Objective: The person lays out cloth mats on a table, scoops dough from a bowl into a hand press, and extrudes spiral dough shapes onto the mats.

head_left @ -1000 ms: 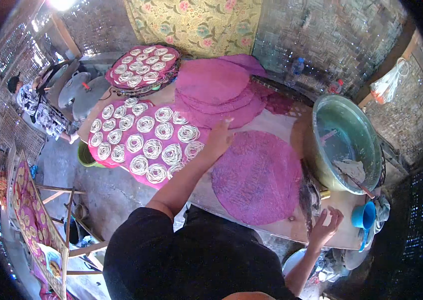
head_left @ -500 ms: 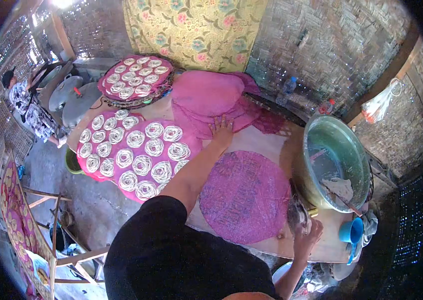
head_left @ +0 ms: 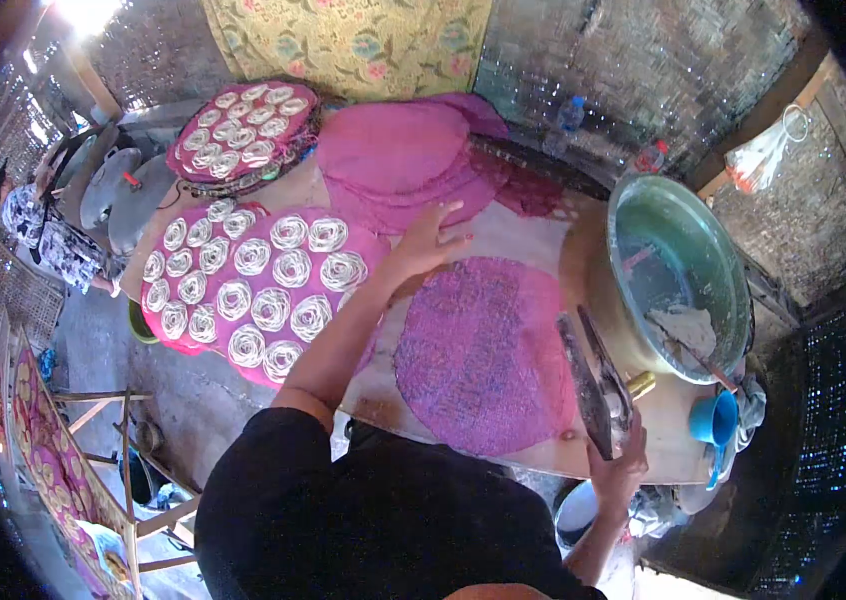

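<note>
My left hand (head_left: 435, 243) is open, fingers apart, above the table between the pile of pink cloth sheets (head_left: 393, 145) and a single round pink mesh sheet (head_left: 483, 355). That round sheet lies flat in front of me, with faded print showing through. My right hand (head_left: 623, 455) is closed round the lower end of a dark hand press (head_left: 591, 385) with two long arms, held at the round sheet's right edge. A brass-coloured cylinder (head_left: 641, 385) shows beside the press; I cannot tell whether they are joined. Left of my arm, pink sheets carry several white batter coils (head_left: 270, 309).
A large green basin (head_left: 615, 290) with whitish batter and a stick stands at right, a blue dipper (head_left: 713, 418) near it. More coils lie on a round rack (head_left: 243, 130) at the back. Another person (head_left: 48, 235) is by the pots at far left. A wooden frame (head_left: 128, 450) stands lower left.
My left hand has lifted off the pink pile and come towards the round sheet. My right hand has raised the press, whose two arms now show apart. The camera view has shifted slightly.
</note>
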Tool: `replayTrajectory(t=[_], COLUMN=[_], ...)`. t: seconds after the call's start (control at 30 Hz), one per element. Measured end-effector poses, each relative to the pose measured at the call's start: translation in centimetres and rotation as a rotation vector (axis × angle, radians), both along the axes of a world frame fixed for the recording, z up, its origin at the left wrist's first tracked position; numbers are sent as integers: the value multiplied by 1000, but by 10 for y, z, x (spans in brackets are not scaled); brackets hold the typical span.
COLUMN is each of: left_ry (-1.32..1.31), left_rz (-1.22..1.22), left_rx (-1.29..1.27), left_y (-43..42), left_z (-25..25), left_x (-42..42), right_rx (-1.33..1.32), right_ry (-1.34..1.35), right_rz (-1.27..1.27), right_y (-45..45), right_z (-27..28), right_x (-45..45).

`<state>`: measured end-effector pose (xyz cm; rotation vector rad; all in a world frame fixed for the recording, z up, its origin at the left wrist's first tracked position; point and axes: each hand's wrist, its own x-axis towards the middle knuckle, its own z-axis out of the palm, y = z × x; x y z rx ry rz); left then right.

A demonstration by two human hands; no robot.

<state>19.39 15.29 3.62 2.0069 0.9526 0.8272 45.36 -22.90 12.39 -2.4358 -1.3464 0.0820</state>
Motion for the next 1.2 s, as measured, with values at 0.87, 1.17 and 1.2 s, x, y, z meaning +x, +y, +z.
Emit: replayTrajectory(t=[0.87, 1.17, 1.2], left_ry=[-1795, -1787, -1787], left_rz=[57, 115, 120], left_rx=[-895, -868, -866], left_y=[-42, -55, -55], left_z=[-2, 40, 42], left_x=[-53, -77, -74], right_rx=[-681, -636, -652], right_ry=[1102, 1109, 1034], right_rz=[373, 467, 460], right_y=[148, 141, 141], right_z=[13, 59, 71], right_x=[-97, -112, -108])
